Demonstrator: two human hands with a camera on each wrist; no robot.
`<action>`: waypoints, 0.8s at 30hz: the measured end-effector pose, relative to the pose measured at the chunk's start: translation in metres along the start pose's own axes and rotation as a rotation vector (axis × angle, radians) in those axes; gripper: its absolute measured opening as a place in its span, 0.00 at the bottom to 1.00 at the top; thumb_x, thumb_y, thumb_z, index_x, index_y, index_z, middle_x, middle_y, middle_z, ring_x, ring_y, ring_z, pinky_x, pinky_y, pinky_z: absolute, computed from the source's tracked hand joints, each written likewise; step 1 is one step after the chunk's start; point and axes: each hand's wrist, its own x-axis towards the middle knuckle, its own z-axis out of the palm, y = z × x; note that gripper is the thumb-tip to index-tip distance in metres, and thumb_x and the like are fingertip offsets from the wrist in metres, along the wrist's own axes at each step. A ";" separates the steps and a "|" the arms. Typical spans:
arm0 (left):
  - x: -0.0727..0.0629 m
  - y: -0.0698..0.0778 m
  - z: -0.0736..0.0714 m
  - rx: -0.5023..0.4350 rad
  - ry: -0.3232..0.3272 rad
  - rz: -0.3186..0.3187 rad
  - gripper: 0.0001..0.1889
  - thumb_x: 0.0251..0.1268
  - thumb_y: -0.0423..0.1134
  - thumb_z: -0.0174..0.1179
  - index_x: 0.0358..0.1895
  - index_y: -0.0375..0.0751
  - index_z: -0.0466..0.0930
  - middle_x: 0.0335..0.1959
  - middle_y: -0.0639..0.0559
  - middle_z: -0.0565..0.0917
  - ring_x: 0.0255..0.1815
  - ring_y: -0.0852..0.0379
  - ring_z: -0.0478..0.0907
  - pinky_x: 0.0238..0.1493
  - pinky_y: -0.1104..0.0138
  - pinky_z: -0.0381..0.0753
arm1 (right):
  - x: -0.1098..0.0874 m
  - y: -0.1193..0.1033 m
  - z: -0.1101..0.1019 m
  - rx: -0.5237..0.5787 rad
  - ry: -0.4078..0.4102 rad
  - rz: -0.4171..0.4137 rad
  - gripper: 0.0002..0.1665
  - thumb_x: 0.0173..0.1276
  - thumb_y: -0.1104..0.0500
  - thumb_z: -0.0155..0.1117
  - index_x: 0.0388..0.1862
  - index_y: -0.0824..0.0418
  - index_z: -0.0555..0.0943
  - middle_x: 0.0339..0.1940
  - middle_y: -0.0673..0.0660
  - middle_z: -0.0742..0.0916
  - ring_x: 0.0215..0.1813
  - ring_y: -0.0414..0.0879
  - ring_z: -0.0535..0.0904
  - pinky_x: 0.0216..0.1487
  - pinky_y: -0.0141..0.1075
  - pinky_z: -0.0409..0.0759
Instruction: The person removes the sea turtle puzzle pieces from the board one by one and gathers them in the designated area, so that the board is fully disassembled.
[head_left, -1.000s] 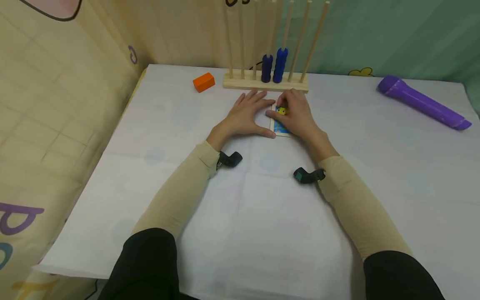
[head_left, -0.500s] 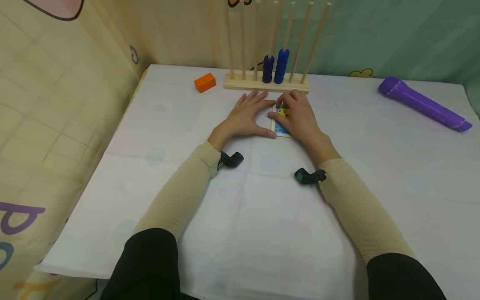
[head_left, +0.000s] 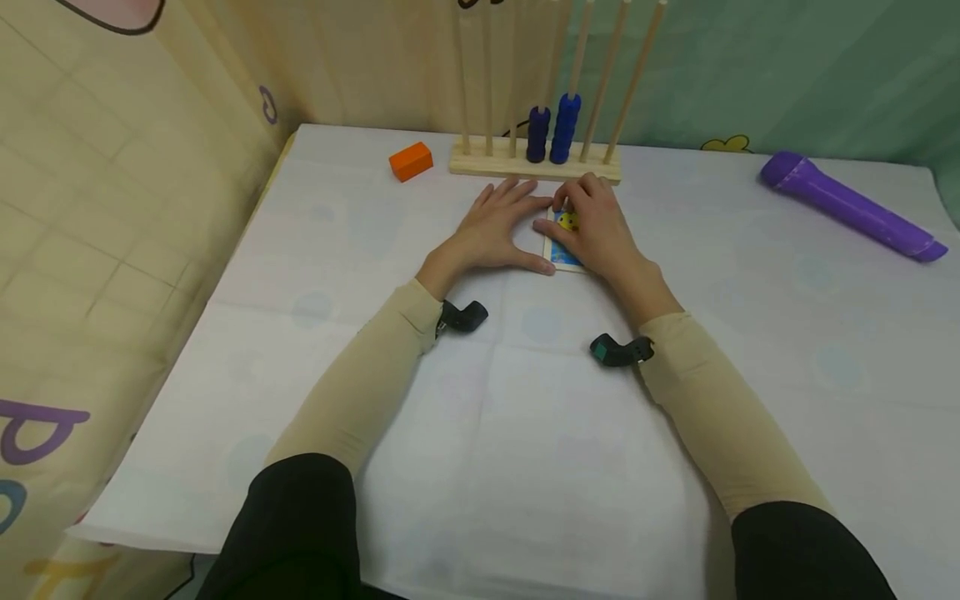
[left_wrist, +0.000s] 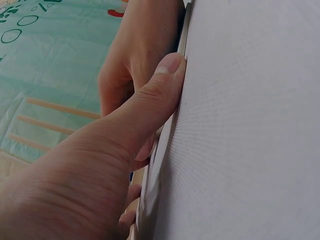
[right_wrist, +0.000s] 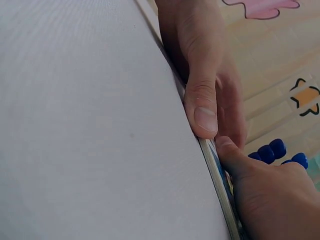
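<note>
A small picture board (head_left: 564,256) lies flat on the white cloth, with a pale border and a blue picture. My left hand (head_left: 491,231) spreads its fingers beside it; thumb and index finger touch the board's left side. My right hand (head_left: 602,233) is bent over the board, its curled fingers and thumb around a yellow spotted piece (head_left: 567,220). The right hand hides the board's right part. In the right wrist view, the left thumb (right_wrist: 205,117) presses at the board's edge (right_wrist: 220,182), close to the right thumb (right_wrist: 227,146).
Behind the hands stands a wooden peg rack (head_left: 487,164) with dark blue beads (head_left: 537,135) and brighter blue beads (head_left: 565,129) on two rods. An orange block (head_left: 411,162) lies at its left. A purple microphone-shaped object (head_left: 851,204) lies at the far right. Curtains hang behind.
</note>
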 end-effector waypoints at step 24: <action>0.002 0.001 -0.002 0.013 -0.004 -0.003 0.55 0.54 0.74 0.71 0.84 0.61 0.59 0.89 0.54 0.45 0.90 0.50 0.30 0.87 0.51 0.25 | 0.005 0.004 0.003 0.099 0.022 0.055 0.26 0.73 0.48 0.72 0.52 0.66 0.74 0.46 0.63 0.79 0.50 0.58 0.67 0.52 0.47 0.66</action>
